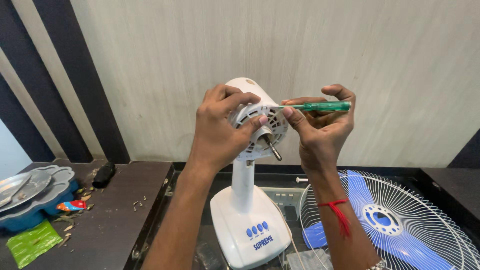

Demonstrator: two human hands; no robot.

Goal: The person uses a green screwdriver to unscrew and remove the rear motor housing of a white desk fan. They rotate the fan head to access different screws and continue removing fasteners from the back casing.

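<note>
A white table fan body [246, 215] stands upright with its round motor housing [260, 107] on top and a bare metal shaft [272, 148] sticking out toward me. My left hand [220, 131] grips the motor housing from the left, thumb on its front. My right hand [320, 129] holds a green-handled screwdriver [325, 106] level, its tip touching the upper right of the housing. A red thread is tied on my right wrist.
A white wire fan guard with blue blades [395, 220] lies at the lower right. At the left, grey fan blades rest on a blue tub [30, 192], beside a green packet [32, 242], a black object [104, 175] and scattered scraps. A pale wall stands behind.
</note>
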